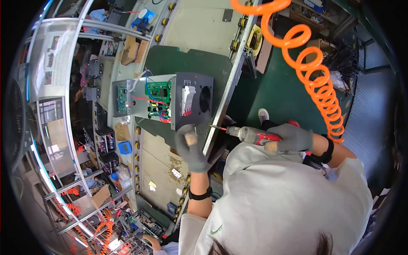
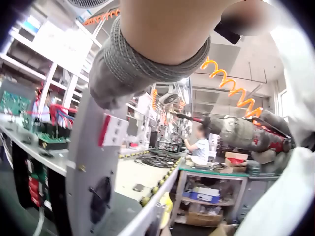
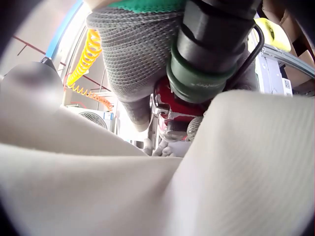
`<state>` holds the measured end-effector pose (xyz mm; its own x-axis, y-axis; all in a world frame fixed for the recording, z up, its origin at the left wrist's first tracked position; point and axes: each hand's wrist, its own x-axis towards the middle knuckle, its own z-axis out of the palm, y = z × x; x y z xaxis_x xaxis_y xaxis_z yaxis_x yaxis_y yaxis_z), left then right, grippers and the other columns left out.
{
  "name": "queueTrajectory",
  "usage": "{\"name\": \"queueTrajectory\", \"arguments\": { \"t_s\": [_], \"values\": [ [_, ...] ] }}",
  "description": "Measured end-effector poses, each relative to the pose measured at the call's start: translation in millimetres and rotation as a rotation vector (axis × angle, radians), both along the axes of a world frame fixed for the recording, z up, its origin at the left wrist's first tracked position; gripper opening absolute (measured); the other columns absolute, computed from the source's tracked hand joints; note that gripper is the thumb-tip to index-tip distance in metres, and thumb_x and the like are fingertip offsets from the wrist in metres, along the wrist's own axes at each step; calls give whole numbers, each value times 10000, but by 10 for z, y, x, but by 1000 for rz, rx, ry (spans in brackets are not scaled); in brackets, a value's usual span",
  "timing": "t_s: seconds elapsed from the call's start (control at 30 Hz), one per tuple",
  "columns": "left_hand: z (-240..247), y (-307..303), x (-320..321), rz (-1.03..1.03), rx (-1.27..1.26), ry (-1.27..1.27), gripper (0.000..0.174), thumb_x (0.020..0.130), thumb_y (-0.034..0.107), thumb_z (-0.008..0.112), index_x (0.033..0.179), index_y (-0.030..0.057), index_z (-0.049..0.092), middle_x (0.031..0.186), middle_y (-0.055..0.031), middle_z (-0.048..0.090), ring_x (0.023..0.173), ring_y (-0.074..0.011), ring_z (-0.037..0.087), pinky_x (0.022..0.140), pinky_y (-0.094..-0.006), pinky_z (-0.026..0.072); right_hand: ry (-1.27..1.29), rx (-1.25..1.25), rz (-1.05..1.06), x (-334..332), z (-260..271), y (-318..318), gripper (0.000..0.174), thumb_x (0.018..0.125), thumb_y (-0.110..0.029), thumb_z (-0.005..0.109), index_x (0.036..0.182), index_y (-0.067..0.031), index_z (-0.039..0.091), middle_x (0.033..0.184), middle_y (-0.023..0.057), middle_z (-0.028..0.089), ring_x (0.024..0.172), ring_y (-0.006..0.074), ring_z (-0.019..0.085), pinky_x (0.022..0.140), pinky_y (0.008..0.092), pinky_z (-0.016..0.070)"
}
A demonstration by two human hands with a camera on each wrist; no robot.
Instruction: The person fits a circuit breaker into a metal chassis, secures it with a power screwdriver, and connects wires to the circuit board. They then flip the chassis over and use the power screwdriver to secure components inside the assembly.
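Note:
My gloved right hand grips a red and grey power screwdriver, its bit pointing left toward the workbench edge. The right wrist view shows the red body of the tool beside the grey glove. My gloved left hand is at the near corner of a grey metal panel, its fingers bent; I cannot tell what is between them. In the left wrist view that hand overlaps the top of the panel. The panel carries a white breaker and a round vent. Behind it lies a green circuit board with red and blue wires.
A dark green mat lies under the unit. A metal rail edges the bench nearest me. An orange coiled hose hangs at right. Loose screws and a blue tray lie on the far side.

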<state>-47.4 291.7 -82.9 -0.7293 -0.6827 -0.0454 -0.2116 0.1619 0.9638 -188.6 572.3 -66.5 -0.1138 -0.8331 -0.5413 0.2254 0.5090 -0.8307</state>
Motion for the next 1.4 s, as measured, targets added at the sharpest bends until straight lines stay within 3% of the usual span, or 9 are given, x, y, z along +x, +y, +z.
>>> {"name": "queueTrajectory", "arguments": {
  "t_s": [0.03, 0.1, 0.17, 0.3, 0.47, 0.7, 0.83, 1.17, 1.4],
  "values": [
    [22, -88, -23, 114, -267, 74, 537, 839, 401, 649, 1159, -6, 505, 864, -47, 546, 727, -105, 511, 692, -223, 432, -71, 31, -46, 1, -2, 14, 501, 827, -502, 599, 1007, -34, 604, 752, 43, 558, 655, 123, 551, 591, 268, 446],
    [287, -207, -150, 183, -266, -63, 628, 755, 338, 727, 1244, 26, 486, 936, -71, 566, 900, -173, 514, 771, -295, 424, -135, 50, -88, 0, -45, 47, 499, 827, -495, 601, 1015, -33, 601, 731, 29, 535, 618, 106, 526, 554, 254, 432],
    [277, -510, -308, 30, -1124, -581, 788, 632, 322, 783, 1310, 98, 449, 963, -129, 594, 1075, -310, 458, 923, -397, 397, -128, 70, -214, 35, -144, 77, 479, 832, -473, 597, 1019, -32, 596, 706, 15, 497, 576, 85, 481, 506, 230, 397],
    [370, -684, -412, -184, -672, -682, 838, 557, 251, 744, 1329, 131, 442, 1092, -140, 607, 1097, -357, 411, 976, -418, 363, -172, 68, -278, 49, -220, 104, 480, 830, -469, 597, 1014, -26, 596, 697, 7, 477, 569, 86, 464, 503, 225, 393],
    [270, -799, -379, -226, -652, -564, 677, 572, 213, 733, 1203, 45, 554, 1086, -161, 590, 1088, -343, 435, 954, -410, 383, -129, 53, -269, 83, -336, 81, 503, 810, -493, 604, 998, -26, 603, 705, 14, 490, 578, 94, 476, 500, 231, 395],
    [223, -844, -310, -186, -759, -578, 748, 553, 286, 791, 1200, -8, 554, 1177, -230, 518, 1156, -372, 440, 986, -421, 369, -31, 77, -215, 44, -366, -15, 496, 819, -497, 613, 1009, -40, 601, 681, 30, 548, 579, 108, 539, 531, 256, 445],
    [-52, -1077, -189, -222, -847, -515, 792, 555, 425, 807, 1175, -4, 566, 1151, -242, 535, 1088, -394, 481, 957, -458, 380, -17, 138, -213, 24, -291, -48, 530, 800, -548, 598, 928, -34, 610, 713, 22, 539, 578, 122, 503, 531, 268, 402],
    [-63, -857, -178, -115, -804, -287, 658, 572, 347, 770, 1133, 54, 589, 1049, -151, 605, 1025, -354, 495, 908, -441, 405, 90, 186, -149, -22, -342, -182, 631, 762, -657, 572, 802, -28, 600, 692, 62, 568, 585, 172, 564, 557, 310, 444],
    [-123, -856, -162, -85, -780, -254, 645, 577, 360, 767, 1127, 75, 584, 1027, -151, 601, 1020, -355, 479, 903, -447, 396, 47, 217, -93, -36, -338, -192, 625, 759, -662, 567, 869, -47, 596, 717, 38, 525, 601, 145, 512, 556, 288, 415]
  ]
}}
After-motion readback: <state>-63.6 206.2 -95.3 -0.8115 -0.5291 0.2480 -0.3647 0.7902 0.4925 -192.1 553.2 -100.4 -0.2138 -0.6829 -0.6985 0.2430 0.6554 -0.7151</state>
